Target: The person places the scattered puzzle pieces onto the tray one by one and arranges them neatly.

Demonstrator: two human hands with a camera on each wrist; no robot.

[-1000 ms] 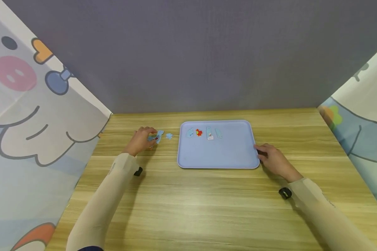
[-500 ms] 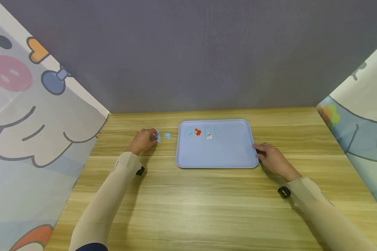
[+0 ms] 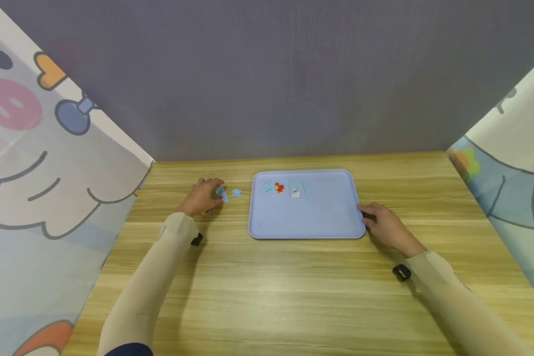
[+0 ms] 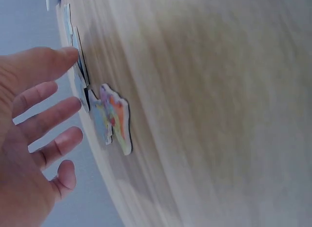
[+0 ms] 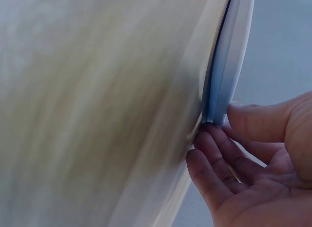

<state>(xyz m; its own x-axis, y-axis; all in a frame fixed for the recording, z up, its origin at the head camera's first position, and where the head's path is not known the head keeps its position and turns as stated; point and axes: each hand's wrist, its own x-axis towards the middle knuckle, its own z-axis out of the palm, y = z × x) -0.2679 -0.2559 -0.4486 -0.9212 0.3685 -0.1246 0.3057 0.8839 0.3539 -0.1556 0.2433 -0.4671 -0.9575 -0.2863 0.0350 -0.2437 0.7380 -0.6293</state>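
Observation:
My left hand [image 3: 201, 197] hovers low over a small group of flat, light-blue puzzle pieces [image 3: 222, 195] left of the tray. Its thumb and fingers are spread around them in the left wrist view, and I see no piece lifted. A multicoloured puzzle piece [image 4: 118, 119] with orange and purple lies below the fingers, overlapping a paler one [image 4: 101, 120]. At the tray's right edge, my right hand [image 3: 386, 225] grips the rim of the pale-blue tray [image 3: 307, 222], thumb on the rim and fingers against its underside.
Along the tray's back part lie a blue piece [image 3: 266, 188], a red one [image 3: 279, 187], a tall blue-and-white one [image 3: 294, 190] and a slim blue one [image 3: 307, 188]. A small jagged blue piece [image 3: 237, 193] sits between left hand and tray. A grey panel [image 3: 293, 99] stands behind the table.
The left hand's fingers closed in over the pieces, then spread again. A multicoloured piece now shows below the left hand. The right hand keeps its grip on the tray.

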